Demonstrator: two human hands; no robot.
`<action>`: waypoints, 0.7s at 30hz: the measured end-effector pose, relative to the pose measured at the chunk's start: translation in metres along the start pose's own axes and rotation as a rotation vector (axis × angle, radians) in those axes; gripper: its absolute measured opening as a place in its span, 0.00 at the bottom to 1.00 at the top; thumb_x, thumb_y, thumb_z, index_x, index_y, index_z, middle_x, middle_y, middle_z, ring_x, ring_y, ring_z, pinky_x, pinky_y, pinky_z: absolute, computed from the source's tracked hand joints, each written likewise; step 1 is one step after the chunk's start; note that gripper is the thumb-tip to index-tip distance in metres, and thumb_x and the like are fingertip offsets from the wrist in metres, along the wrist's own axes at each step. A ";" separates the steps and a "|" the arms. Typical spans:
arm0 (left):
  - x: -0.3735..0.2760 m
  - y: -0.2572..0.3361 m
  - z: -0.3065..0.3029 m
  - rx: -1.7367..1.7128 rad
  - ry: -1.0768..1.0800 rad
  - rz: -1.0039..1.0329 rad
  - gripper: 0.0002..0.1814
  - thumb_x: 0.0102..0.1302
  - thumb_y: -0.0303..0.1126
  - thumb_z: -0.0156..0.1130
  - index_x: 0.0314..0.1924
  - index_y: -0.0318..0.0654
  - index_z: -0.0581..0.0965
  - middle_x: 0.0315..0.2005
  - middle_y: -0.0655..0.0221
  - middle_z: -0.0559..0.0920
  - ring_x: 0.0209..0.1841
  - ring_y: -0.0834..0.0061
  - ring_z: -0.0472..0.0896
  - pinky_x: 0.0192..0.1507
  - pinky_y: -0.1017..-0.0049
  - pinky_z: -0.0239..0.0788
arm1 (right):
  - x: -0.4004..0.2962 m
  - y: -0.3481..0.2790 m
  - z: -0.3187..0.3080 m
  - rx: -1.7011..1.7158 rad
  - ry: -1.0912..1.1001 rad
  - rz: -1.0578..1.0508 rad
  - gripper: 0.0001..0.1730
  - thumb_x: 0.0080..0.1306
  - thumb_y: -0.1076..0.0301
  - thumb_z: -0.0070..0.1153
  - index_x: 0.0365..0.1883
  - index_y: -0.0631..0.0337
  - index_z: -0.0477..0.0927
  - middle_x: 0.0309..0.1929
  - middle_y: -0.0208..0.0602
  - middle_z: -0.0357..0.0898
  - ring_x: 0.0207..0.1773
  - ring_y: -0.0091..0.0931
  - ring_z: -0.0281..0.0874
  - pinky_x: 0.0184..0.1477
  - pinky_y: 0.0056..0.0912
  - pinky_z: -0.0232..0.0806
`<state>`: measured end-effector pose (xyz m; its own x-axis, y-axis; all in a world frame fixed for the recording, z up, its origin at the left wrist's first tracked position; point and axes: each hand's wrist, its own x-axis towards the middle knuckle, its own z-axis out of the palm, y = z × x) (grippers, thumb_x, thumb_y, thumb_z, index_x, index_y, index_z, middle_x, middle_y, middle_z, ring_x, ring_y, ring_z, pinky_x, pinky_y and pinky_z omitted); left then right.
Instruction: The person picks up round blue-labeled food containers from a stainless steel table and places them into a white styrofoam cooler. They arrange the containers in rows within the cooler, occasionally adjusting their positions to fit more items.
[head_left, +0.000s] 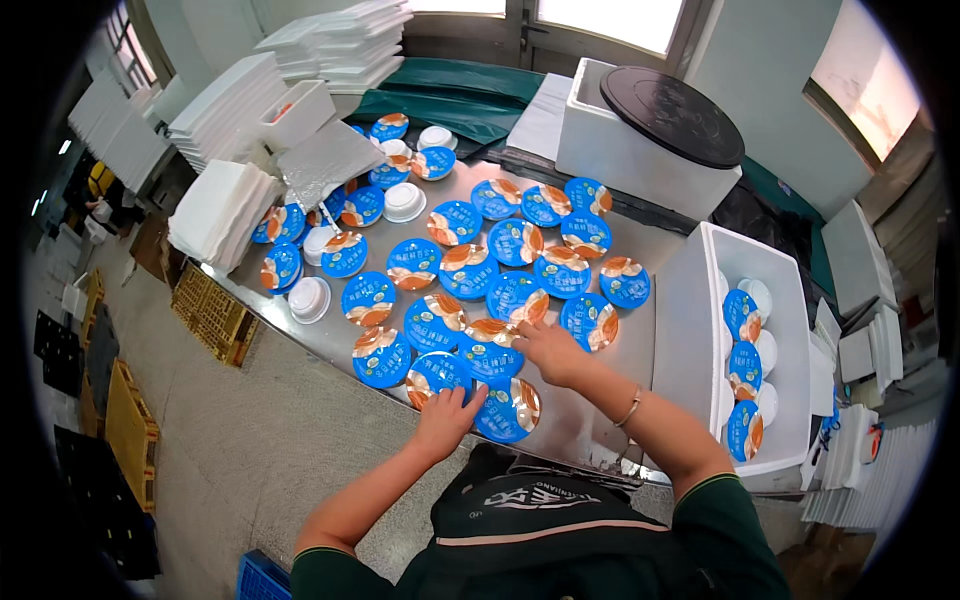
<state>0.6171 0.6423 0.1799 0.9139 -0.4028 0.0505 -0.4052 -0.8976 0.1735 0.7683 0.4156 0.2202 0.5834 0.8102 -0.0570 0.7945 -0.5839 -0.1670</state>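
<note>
Many sealed cups with blue and orange printed foil lids (464, 271) stand spread over a stainless steel table (630, 360). My left hand (444, 421) lies at the table's near edge, its fingertips on a blue-lidded cup (435, 373) and its thumb beside another cup (508, 409). My right hand (553, 351) reaches in from the right, with its fingertips at the rim of a cup (491, 358) in the near group; whether they grip it is hidden. On the right, a white foam box (686, 337) holds several cups on their sides, some lids (744, 370) facing left.
A second foam box (637, 146) with a round black lid (671, 112) stands at the back. White upturned cups (309, 300) and a stack of white sheets (221, 214) occupy the left side. Foam lids (330, 45) are piled behind. Yellow pallets (212, 315) lie on the floor.
</note>
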 end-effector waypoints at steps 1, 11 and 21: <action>0.001 -0.004 -0.003 0.026 0.029 0.063 0.33 0.58 0.30 0.64 0.66 0.50 0.71 0.38 0.65 0.75 0.42 0.63 0.76 0.39 0.63 0.70 | 0.002 -0.004 0.015 0.005 0.077 -0.010 0.22 0.54 0.76 0.61 0.50 0.56 0.78 0.54 0.42 0.73 0.59 0.41 0.73 0.50 0.43 0.70; 0.011 -0.039 0.015 0.012 -0.046 0.361 0.24 0.59 0.31 0.58 0.57 0.47 0.73 0.34 0.69 0.75 0.36 0.67 0.77 0.33 0.66 0.66 | 0.000 -0.027 0.050 0.112 0.104 0.108 0.10 0.58 0.70 0.53 0.40 0.57 0.77 0.49 0.39 0.74 0.52 0.35 0.74 0.48 0.37 0.70; 0.018 -0.051 0.017 0.196 -0.128 0.339 0.23 0.61 0.32 0.57 0.58 0.46 0.74 0.29 0.66 0.76 0.32 0.65 0.79 0.29 0.64 0.67 | 0.010 -0.034 0.064 0.089 0.235 0.086 0.23 0.51 0.73 0.64 0.47 0.55 0.76 0.53 0.38 0.71 0.57 0.35 0.72 0.49 0.36 0.71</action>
<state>0.6536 0.6774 0.1551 0.7224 -0.6895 -0.0525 -0.6911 -0.7224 -0.0230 0.7360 0.4467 0.1627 0.6792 0.7177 0.1536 0.7287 -0.6343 -0.2583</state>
